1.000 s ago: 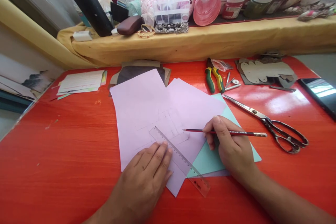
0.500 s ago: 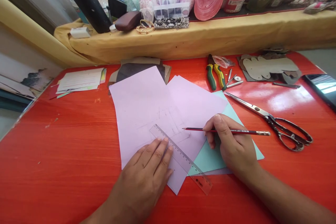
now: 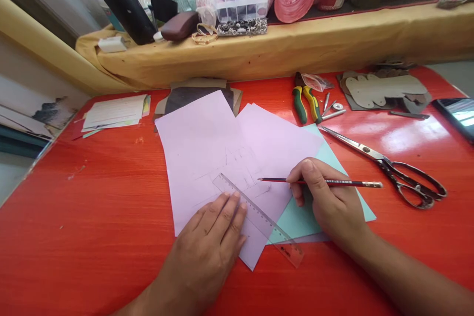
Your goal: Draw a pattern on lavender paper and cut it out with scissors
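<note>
Flat on the lilac paper lies my left hand, its fingers stretched out and pressing a clear plastic ruler. The ruler runs diagonally across the sheet and past its lower right edge. Faint pencil lines are drawn on the paper around the ruler's upper end. My right hand is closed around a dark red and black pencil, whose point faces left above the sheet. I cannot tell whether the point touches the paper. Under that hand is a mint-green sheet, partly covered by lilac paper.
Large scissors lie right of the papers. Green-yellow pliers and small metal pieces are behind them. Grey cut shapes and a phone sit at the far right. Note papers rest at the left. A crowded shelf borders the back.
The whole view has shifted slightly. Both hands, the ruler and the pencil keep nearly the same places on the paper.
</note>
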A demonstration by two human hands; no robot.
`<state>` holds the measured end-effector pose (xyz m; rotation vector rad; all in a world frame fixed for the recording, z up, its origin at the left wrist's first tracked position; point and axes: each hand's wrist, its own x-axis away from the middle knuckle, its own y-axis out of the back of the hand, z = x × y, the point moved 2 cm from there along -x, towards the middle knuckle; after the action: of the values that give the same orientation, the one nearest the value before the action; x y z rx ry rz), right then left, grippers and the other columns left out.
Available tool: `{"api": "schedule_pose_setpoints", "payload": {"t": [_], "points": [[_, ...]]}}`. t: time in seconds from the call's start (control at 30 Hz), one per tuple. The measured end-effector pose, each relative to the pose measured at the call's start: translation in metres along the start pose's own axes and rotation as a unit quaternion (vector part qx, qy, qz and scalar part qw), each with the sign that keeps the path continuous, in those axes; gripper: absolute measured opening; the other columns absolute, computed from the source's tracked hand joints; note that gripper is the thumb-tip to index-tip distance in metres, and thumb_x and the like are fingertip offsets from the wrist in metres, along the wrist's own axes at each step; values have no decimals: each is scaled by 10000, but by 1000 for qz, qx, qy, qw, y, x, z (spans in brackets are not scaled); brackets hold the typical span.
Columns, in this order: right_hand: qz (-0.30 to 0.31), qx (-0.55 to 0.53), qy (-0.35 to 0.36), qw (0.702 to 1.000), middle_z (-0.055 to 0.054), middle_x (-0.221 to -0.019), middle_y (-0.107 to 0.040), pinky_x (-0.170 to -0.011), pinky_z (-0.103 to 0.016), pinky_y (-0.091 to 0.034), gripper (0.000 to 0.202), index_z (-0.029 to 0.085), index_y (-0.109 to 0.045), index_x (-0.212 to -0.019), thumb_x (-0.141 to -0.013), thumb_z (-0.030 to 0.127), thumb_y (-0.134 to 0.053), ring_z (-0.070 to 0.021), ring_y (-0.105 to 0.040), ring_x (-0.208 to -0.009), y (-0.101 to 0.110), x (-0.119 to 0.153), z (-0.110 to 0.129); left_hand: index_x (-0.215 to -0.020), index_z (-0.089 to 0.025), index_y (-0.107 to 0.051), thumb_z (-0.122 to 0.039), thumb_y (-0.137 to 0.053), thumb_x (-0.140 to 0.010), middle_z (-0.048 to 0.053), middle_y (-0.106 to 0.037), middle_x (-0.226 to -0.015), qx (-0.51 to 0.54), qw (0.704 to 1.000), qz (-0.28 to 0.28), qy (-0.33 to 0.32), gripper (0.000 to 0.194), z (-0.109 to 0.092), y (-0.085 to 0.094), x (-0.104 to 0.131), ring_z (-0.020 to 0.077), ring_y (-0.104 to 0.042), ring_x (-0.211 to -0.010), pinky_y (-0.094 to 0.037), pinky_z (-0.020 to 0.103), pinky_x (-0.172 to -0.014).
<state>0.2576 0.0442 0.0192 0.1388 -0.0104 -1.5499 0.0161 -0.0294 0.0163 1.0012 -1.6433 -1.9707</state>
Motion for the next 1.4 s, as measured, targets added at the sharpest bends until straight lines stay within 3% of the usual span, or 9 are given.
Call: {"api": "schedule_pose_setpoints", "payload": {"t": [0.67,1.4], "points": [[0,-8,-2,1000,26,-604,-602,-509,-271,-468,545,226,-730,-785,-1119,646,-628,-139,-564,-511,0,0,-4,-1490,-5,-652,-155,-521,-1139,244,-705,-1526,-4,1000,4,-12,404,0,-3,3,394,-737,-1346,-673,513,-1021],[8,-10,-10,1000,26,-602,-598,-507,-277,-454,557,221,-729,-786,-1114,659,-623,-142,-552,-509,-1,0,-5,-1497,-32,-656,-158,-484,-1153,208,-711,-1532,-23,1000,-2,-21,404,2,-1,2,362,-744,-1342,-674,471,-1001]]}}
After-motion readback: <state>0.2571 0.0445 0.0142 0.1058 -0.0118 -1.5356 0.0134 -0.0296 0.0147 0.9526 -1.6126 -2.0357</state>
